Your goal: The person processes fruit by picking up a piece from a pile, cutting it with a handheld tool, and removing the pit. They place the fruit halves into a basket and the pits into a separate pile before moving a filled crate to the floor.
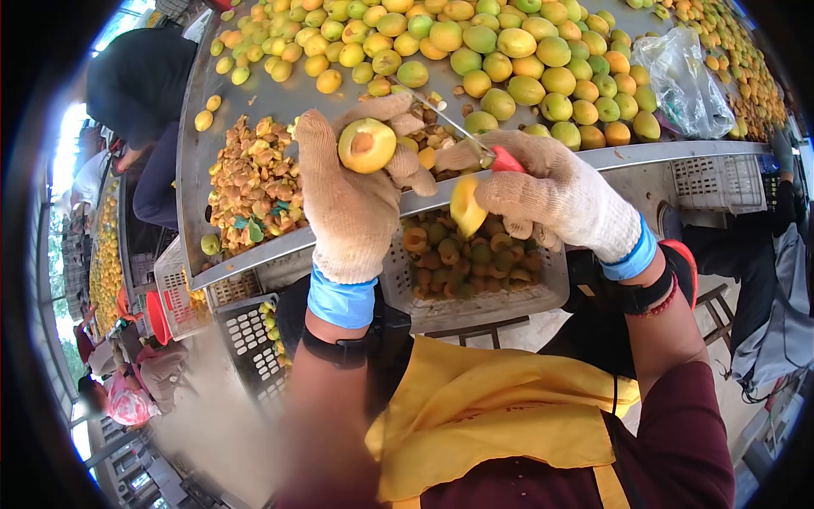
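My left hand (352, 182), in a knitted glove, is closed around a cut apricot half (367, 145) whose hollow faces up. My right hand (551, 182), also gloved, grips a small knife with a red handle (506, 159); its thin metal blade (449, 120) points up and left across the table edge. Beside the right thumb is another yellow apricot half (467, 206), slightly blurred, over the crate. Below both hands, a light plastic crate (407, 318) holds many cut apricot halves (471, 259).
Whole apricots (517, 42) cover the back of the metal table (254, 97). A heap of brownish pits and scraps (254, 178) lies at its left. A clear plastic bag (682, 81) sits at the right. A black crate (254, 343) stands lower left; a person (140, 85) bends beside the table.
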The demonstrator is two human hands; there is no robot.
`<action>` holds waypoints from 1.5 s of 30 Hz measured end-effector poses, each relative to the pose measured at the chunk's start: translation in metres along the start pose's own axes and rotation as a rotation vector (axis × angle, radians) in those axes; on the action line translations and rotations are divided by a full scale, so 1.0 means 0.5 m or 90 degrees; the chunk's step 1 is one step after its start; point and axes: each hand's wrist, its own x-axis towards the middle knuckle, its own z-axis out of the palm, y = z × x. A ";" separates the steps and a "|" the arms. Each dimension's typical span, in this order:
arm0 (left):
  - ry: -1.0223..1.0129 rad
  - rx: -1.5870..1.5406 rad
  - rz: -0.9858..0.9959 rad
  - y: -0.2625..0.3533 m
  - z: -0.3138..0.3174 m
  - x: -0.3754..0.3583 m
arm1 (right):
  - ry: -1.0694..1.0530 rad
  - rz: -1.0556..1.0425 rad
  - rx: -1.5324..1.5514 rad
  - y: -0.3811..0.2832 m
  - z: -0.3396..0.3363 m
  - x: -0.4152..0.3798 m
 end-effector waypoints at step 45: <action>0.108 -0.051 -0.175 -0.092 0.119 -0.041 | 0.173 -0.351 0.666 -0.019 0.043 0.115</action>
